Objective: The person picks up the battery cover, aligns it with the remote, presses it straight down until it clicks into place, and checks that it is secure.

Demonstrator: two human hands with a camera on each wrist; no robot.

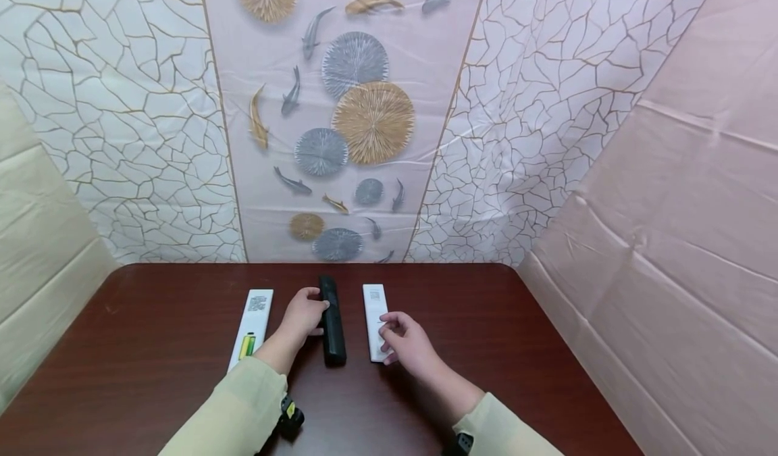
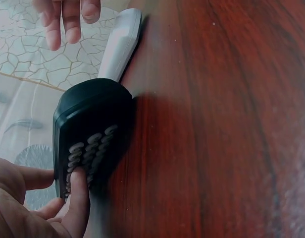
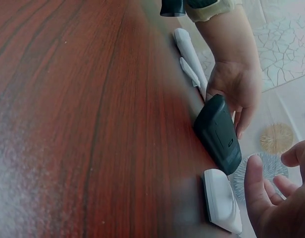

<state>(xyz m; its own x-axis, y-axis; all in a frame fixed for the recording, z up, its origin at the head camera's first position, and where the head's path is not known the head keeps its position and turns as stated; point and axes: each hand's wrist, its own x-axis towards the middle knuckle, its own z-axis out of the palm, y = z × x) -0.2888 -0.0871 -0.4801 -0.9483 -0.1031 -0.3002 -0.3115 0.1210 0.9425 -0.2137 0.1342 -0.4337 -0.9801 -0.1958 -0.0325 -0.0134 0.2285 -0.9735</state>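
Observation:
My left hand (image 1: 304, 313) pinches a black remote control (image 1: 331, 324) between thumb and fingers. Rows of buttons on the black remote (image 2: 88, 144) show in the left wrist view; the right wrist view shows its back, so it is tipped up on one edge. My right hand (image 1: 410, 343), fingers loosely bent and holding nothing, hovers at the right side of a slim white remote-like object (image 1: 375, 317). Whether its fingertips touch that object is unclear. A second slim white object (image 1: 256, 314), bearing a QR code and a green-yellow battery picture, lies to the left, partly hidden by my left arm.
Everything lies on a dark red-brown wooden table (image 1: 486, 348). Patterned cloth (image 1: 328, 192) hangs behind its far edge, with plain cloth panels on both sides. A wrist camera (image 1: 292, 415) is strapped to my left sleeve.

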